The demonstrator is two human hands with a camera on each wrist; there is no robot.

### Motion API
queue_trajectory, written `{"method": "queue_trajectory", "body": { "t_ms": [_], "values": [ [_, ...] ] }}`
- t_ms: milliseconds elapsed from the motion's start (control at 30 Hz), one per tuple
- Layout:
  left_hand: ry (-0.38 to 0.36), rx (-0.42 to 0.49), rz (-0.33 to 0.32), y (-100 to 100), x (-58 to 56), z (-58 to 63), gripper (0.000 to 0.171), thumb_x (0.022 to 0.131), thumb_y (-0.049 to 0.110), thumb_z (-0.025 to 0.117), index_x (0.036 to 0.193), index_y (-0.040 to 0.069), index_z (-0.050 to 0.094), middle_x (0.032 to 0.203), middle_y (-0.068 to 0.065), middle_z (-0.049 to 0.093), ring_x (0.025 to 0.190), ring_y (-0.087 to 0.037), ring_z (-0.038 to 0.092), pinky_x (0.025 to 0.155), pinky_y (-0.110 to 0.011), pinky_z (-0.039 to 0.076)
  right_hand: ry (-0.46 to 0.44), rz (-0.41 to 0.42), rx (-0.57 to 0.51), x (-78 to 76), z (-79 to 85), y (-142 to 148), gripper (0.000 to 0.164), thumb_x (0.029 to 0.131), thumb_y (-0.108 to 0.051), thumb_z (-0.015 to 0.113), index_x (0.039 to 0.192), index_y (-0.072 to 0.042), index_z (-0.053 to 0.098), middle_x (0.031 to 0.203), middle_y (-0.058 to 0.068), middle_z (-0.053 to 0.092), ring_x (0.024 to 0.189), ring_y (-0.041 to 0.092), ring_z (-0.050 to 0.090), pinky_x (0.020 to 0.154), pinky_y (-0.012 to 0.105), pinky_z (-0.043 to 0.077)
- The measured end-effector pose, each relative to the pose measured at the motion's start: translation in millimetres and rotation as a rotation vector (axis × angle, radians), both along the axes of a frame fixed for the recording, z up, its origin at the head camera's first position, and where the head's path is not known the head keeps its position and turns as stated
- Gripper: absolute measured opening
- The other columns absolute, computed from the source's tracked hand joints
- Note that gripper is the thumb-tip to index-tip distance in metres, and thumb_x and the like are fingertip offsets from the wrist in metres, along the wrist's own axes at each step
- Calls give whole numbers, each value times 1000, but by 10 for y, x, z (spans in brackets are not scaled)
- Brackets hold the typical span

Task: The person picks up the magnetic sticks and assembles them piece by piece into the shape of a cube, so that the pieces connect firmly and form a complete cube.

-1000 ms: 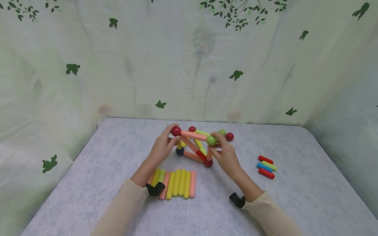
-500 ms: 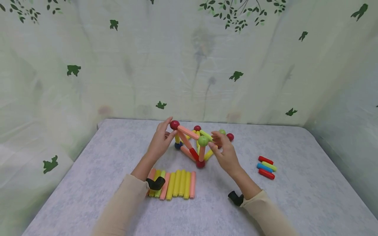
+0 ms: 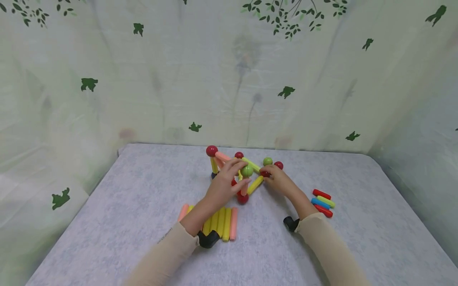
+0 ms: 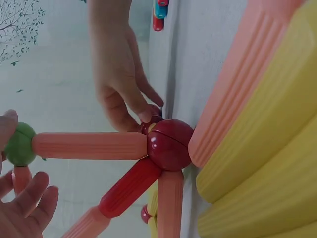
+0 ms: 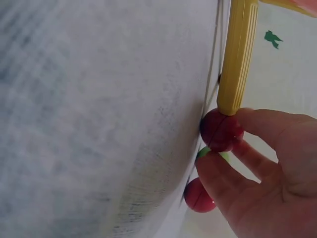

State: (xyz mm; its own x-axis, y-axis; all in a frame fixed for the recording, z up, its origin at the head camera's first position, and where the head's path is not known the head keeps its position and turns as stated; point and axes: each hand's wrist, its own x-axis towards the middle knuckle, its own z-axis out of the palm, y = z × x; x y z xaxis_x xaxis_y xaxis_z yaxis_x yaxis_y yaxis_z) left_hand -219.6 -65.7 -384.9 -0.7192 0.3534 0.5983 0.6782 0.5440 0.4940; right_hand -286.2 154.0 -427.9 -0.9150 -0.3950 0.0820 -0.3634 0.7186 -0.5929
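A frame of sticks and balls stands on the table, with pink, yellow, red and light green sticks. My left hand [image 3: 225,184] has its fingers and thumb around the green ball [image 3: 247,171] at the frame's raised near corner. A pink stick [image 4: 89,145] runs from that ball to a red ball [image 4: 171,145] at the base. My right hand [image 3: 280,182] pinches another red ball [image 5: 220,131] at the frame's right corner, where a yellow stick [image 5: 237,59] meets it. One more red ball [image 3: 212,151] tops the left corner. My left hand hides part of the frame.
Beyond my right hand lie a loose green ball [image 3: 267,161] and a loose red ball [image 3: 278,165]. Several short sticks [image 3: 321,201] lie at the right. A row of yellow and pink sticks [image 3: 227,224] lies below my left forearm.
My left hand has left the red ball at the upper left and moved right to the green ball. My right hand has gone from the green ball to the red ball at the right corner.
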Motion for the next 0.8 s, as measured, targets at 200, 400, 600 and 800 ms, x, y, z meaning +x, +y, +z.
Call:
{"method": "queue_trajectory", "body": {
  "t_ms": [200, 400, 600, 800],
  "values": [
    [-1, 22, 15, 30, -17, 24, 43, 77, 18, 72, 114, 9, 52, 115, -5, 47, 91, -13, 49, 74, -26, 48, 6, -39, 102, 13, 21, -21, 27, 83, -1, 62, 110, -2, 61, 104, 14, 55, 95, 27, 51, 83, 41, 44],
    [-11, 53, 2, -43, -81, 39, 36, 79, 9, 68, 111, 6, 51, 120, -9, 44, 92, -16, 50, 78, -29, 48, -32, -80, 173, 112, 81, -39, 28, 82, -6, 65, 109, -4, 62, 100, 10, 57, 90, 23, 51, 80, 39, 45],
    [-74, 88, 11, -94, -131, 46, 32, 81, 6, 63, 111, 5, 51, 125, -12, 37, 99, -20, 47, 82, -33, 47, -78, -121, 215, 232, 111, -43, 30, 80, -11, 68, 109, -5, 63, 94, 8, 55, 80, 21, 50, 71, 34, 47],
    [-93, 120, -28, -131, -174, 14, 33, 82, 5, 60, 114, 5, 50, 124, -10, 40, 97, -17, 49, 83, -35, 46, -120, -130, 189, 329, 107, -29, 27, 80, -12, 68, 106, -5, 64, 87, 5, 55, 76, 18, 49, 64, 29, 47]
  ]
}}
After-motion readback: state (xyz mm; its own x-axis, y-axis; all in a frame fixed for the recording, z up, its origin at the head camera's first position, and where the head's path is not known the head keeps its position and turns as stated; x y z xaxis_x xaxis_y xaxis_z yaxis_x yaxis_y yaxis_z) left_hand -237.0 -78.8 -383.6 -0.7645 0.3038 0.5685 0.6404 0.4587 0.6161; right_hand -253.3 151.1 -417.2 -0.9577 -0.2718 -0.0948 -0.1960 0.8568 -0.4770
